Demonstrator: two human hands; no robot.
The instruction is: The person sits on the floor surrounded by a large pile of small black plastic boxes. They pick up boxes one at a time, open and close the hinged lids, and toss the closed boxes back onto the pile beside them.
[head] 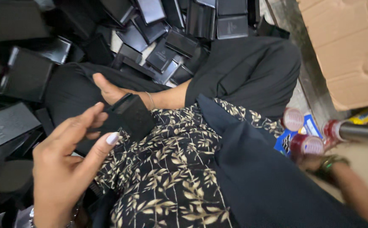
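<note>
**A:** Seen from the head camera: you sit cross-legged on the floor, and your left hand (72, 162) holds a flat black box (127, 116) above your lap. What is the grip?

**B:** Your thumb and fingers pinch the box at its near left edge, with the hand partly curled and a pale-painted thumbnail showing. The box tilts up and away from you, over the leaf-print black fabric (171, 177) of your garment.

**A:** And your right hand?

**B:** Your right hand (319, 162) lies well to the right of the box, low at the frame's edge. It appears closed around a reddish roll of tape (306, 145), though blur there makes the grip hard to confirm. A bangle circles the wrist.

**A:** What sits near that roll?

**B:** A second reddish roll (293, 119) just beyond it, a blue packet (308, 126) between them, and a third roll (332, 128) slipped on a metal tube (365, 131). A brown cardboard carton (353, 46) stands farther out, beyond the rolls.

**A:** And past the box in your left hand?

**B:** Your bare foot (110, 90) rests just behind it, with a thin anklet. Beyond the foot, a heap of similar black boxes (167, 38) spreads across the floor, some lying flat, others tipped on edge.
</note>
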